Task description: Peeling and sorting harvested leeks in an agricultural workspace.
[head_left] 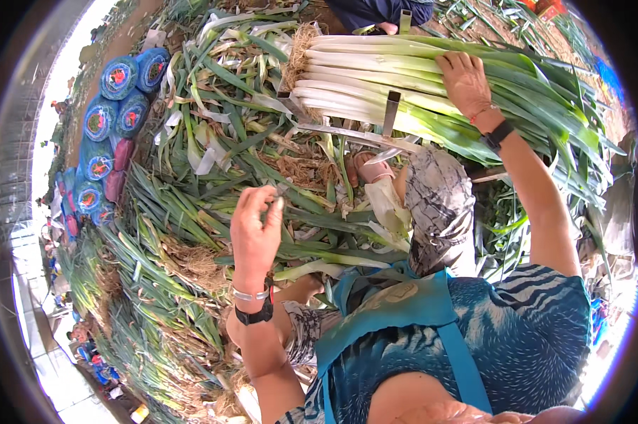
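A bundle of leeks (375, 74) lies across a metal rack (361, 134) with upright posts at the upper right. Its roots point left and its green leaves spread right. My right hand (466, 83) rests on top of the bundle, fingers laid over the stalks where white turns to green. Well to the left of the rack, my left hand (257, 222) is raised above loose leaves. Its fingers are bent, the thumb stands apart from them, and nothing shows between them.
Heaped untrimmed leeks (170, 304) cover the ground at left, with stripped leaves (223, 92) beyond. Blue-wrapped bundles (114, 106) are stacked at far left. My sandalled foot (373, 168) is beside the rack. Another person's dark-clothed leg (375, 13) is behind it.
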### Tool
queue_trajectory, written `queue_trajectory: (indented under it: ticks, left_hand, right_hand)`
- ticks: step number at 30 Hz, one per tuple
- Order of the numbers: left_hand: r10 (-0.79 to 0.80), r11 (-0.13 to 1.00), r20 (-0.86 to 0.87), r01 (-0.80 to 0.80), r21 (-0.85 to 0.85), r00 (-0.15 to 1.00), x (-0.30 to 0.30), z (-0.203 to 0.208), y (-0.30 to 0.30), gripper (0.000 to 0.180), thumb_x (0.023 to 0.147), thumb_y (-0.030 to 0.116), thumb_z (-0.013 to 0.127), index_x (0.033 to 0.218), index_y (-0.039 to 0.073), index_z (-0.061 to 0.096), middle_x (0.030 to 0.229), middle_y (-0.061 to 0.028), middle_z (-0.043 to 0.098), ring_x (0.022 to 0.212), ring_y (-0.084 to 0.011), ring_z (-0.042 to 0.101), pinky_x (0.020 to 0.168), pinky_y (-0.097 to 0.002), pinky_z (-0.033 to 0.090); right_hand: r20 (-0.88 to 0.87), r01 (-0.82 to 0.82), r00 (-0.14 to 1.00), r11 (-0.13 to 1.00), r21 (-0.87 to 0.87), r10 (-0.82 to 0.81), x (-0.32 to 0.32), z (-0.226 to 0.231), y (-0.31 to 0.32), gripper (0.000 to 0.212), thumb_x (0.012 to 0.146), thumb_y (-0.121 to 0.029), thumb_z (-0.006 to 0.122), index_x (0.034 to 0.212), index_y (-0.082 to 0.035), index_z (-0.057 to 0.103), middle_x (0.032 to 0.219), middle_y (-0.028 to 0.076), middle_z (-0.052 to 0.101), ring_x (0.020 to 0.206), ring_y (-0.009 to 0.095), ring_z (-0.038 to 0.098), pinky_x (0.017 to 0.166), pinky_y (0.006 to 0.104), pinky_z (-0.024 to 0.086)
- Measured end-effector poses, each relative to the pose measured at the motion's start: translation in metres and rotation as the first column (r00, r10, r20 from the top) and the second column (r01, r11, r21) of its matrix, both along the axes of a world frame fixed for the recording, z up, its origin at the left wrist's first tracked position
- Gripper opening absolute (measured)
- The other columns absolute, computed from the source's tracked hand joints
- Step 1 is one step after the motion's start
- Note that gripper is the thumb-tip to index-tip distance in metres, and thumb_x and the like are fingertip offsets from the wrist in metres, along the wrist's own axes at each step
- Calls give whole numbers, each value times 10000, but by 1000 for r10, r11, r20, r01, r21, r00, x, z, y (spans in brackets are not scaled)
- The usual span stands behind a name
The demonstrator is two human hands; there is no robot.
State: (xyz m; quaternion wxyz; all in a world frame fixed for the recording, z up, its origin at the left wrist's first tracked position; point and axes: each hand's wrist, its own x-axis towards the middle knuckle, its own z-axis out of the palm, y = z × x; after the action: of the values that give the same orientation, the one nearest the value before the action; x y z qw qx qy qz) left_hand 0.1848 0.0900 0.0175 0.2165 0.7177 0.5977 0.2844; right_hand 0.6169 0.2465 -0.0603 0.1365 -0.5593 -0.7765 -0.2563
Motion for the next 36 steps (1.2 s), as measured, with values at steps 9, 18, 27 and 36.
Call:
queue_trajectory:
  ticks: [9, 18, 27, 36]
  left_hand:
    - [84, 975, 343, -6, -221, 936, 6, 13, 6, 197, 900, 72, 620, 1094, 36, 609, 978, 3, 611, 857, -94, 578, 781, -237, 481]
    - [-148, 788, -110, 185, 587, 983, 63, 90, 23, 305, 761, 23, 707, 1056, 36, 627, 1062, -96, 598, 996, -239, 573, 863, -348, 461]
    - [-162, 924, -218, 226, 308, 962, 103, 85, 0, 535, 724, 194, 784, 1181, 15, 572, 991, -142, 674, 905, -266, 622, 828, -374, 464]
    - [3, 975, 172, -40, 217, 985, 53, 69, -47, 352, 831, 75, 705, 1132, -79, 607, 960, -74, 691, 827, -87, 601, 719, -249, 499]
  right_hand:
    - [-39, 92, 994, 973, -212, -103, 14, 1, 29, 295, 789, -173, 635, 1064, -83, 577, 1056, 58, 574, 1059, 233, 487, 908, 382, 359]
    - [-26, -285, 955, 941, 183, 295, 1, 125, -57, 454, 731, -140, 672, 1176, -100, 589, 1104, 37, 579, 1100, 199, 501, 1005, 381, 334]
    - [-5, -578, 807, 792, 194, 590, -46, 191, -111, 329, 749, -182, 683, 1076, -142, 666, 1041, 15, 617, 1017, 178, 543, 912, 398, 355]
    - [-19, -637, 716, 664, 392, 698, -118, 196, -122, 298, 773, -159, 645, 1068, -122, 657, 1079, 14, 623, 1075, 192, 520, 945, 417, 355]
